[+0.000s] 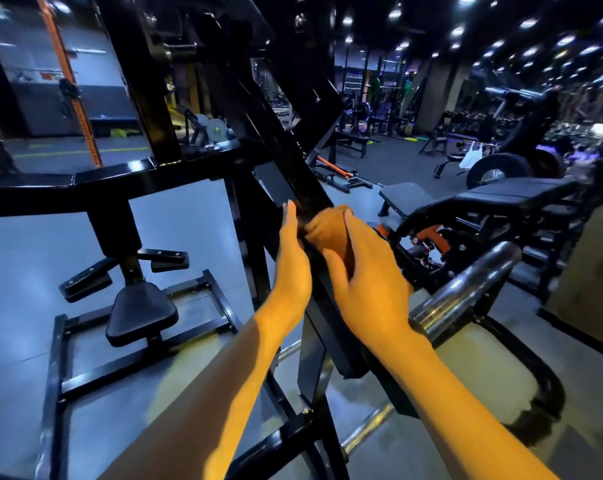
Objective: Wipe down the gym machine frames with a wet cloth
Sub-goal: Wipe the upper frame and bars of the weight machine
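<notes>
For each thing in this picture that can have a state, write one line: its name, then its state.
left hand: open, fingers straight, flat against the bar's side.
right hand: open, pressing the cloth.
cloth: bunched on the bar.
black slanted frame bar: tilted, between both hands.
black seat pad: unoccupied.
chrome sleeve: no plates loaded.

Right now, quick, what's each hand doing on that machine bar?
Left hand: open, fingers straight, flat against the side of the slanted black frame bar.
Right hand: open, fingers pressing the cloth onto the bar.
</notes>
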Available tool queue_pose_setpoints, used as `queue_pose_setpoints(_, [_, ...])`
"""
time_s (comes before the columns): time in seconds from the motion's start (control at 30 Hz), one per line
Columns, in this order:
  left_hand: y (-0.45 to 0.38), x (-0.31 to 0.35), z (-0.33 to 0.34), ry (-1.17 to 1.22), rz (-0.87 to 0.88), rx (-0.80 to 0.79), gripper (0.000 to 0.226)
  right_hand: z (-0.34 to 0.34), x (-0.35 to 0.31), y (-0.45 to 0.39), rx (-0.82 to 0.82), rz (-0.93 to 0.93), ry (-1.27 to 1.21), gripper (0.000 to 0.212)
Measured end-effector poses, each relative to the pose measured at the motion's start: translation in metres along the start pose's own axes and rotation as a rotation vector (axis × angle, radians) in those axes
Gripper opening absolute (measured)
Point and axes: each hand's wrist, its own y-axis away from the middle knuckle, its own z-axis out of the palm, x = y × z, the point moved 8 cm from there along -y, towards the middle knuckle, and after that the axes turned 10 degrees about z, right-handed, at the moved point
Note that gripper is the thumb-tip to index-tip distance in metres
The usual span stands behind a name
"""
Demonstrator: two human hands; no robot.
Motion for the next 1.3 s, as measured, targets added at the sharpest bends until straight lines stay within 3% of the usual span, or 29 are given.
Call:
queue_pose_setpoints(0.13, [-0.002,-0.014,0.001,-0.068,0.043,-0.064,0.052,-0.019,0.017,0.033,-0.005,0.008,-0.062,0.052])
queue_pose_setpoints(0.23, [-0.002,-0.018,0.002,-0.046,0.026,-0.073,0.055,-0.006,-0.018,-0.008,-0.055,-0.061,-0.134,0.021])
queue_pose_setpoints(0.3, [-0.001,-0.018,0.004,0.005,-0.019,-0.080,0.055,0.013,-0.037,-0.045,-0.048,-0.091,-0.161,0.017])
queue_pose_setpoints(0.43, [0.002,-0.016,0.002,0.018,-0.020,-0.066,0.035,0.041,-0.020,-0.057,-0.089,-0.070,-0.060,0.048])
queue_pose_setpoints(0.6, [0.002,-0.012,-0.003,-0.055,0.046,-0.093,0.055,0.002,0.004,0.015,-0.035,-0.104,0.052,0.059])
queue_pose_setpoints(0.77, [0.004,-0.015,0.001,0.045,-0.012,-0.076,0.053,0.037,-0.028,-0.061,-0.067,-0.072,-0.023,0.032])
queue_pose_setpoints(0.83, [0.004,-0.016,0.000,0.056,-0.032,-0.046,0.053,0.039,-0.041,-0.079,0.004,-0.071,-0.033,0.040])
queue_pose_setpoints(0.97, [0.003,-0.013,0.002,0.082,-0.010,-0.065,0.046,0.022,-0.021,-0.038,-0.058,-0.060,0.015,0.063])
queue_pose_setpoints(1.03, [0.003,-0.011,0.002,0.064,0.014,-0.089,0.057,0.005,-0.004,-0.001,-0.038,-0.067,0.080,0.062])
queue_pose_setpoints(1.1, [0.002,-0.010,0.001,0.055,0.028,-0.099,0.053,-0.002,0.004,0.014,-0.003,-0.078,0.130,0.059])
queue_pose_setpoints(1.2, [0.001,-0.011,0.002,0.110,-0.008,-0.079,0.038,0.010,-0.006,-0.018,0.011,-0.046,0.127,0.054])
queue_pose_setpoints(1.3, [0.001,-0.011,0.003,0.102,-0.011,-0.067,0.050,0.028,-0.026,-0.060,-0.016,-0.015,0.061,0.053])
